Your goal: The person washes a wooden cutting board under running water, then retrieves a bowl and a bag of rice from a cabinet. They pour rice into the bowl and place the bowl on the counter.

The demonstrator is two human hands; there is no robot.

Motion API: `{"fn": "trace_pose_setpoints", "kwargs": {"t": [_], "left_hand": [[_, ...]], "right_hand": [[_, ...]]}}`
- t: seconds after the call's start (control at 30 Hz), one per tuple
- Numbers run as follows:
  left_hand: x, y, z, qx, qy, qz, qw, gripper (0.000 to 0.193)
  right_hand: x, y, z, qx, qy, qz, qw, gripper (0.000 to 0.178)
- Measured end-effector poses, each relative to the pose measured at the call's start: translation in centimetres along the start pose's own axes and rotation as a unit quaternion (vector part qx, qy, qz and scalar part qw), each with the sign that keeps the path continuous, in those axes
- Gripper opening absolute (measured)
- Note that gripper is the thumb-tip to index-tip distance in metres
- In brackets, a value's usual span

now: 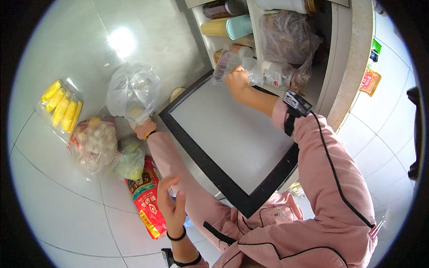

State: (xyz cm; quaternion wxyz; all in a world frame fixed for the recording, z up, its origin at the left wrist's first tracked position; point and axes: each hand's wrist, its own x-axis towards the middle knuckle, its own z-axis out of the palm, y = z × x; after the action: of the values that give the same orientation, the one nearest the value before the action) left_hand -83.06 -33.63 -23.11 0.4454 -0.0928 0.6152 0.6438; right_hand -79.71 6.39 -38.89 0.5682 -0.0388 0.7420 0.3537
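Note:
My right hand reaches into the lower shelf of an open cabinet, its fingers closed on a clear plastic bag whose contents I cannot make out. Beside that bag lies a white jar on its side. My left hand is raised over the floor, fingers apart and holding nothing. Below it lies a red package with a yellow end. Between my knees stands the swung-out cabinet door, a pale panel in a dark frame.
On the floor at left lie packed yellow corn cobs, a bag of whitish round things, a bag with something green and a translucent white bag by my foot. Above my right hand are a yellow container and a large brownish bag.

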Motion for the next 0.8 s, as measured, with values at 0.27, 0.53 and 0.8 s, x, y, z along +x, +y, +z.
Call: {"fn": "trace_pose_setpoints", "kwargs": {"t": [0.27,0.53,0.8], "left_hand": [[10.0,1.6,4.5,0.374,0.014,0.185,0.909,0.083],[17.9,-0.2,12.0,0.39,0.023,0.33,0.86,0.049],[23.9,4.1,21.4,0.12,0.087,0.138,0.979,0.02]], "right_hand": [[-11.0,3.5,-9.1,0.207,0.257,0.027,0.944,0.013],[-22.6,5.9,-13.5,0.376,0.39,-0.039,0.84,0.044],[-28.5,9.7,-11.6,0.557,0.494,-0.095,0.661,0.046]]}}
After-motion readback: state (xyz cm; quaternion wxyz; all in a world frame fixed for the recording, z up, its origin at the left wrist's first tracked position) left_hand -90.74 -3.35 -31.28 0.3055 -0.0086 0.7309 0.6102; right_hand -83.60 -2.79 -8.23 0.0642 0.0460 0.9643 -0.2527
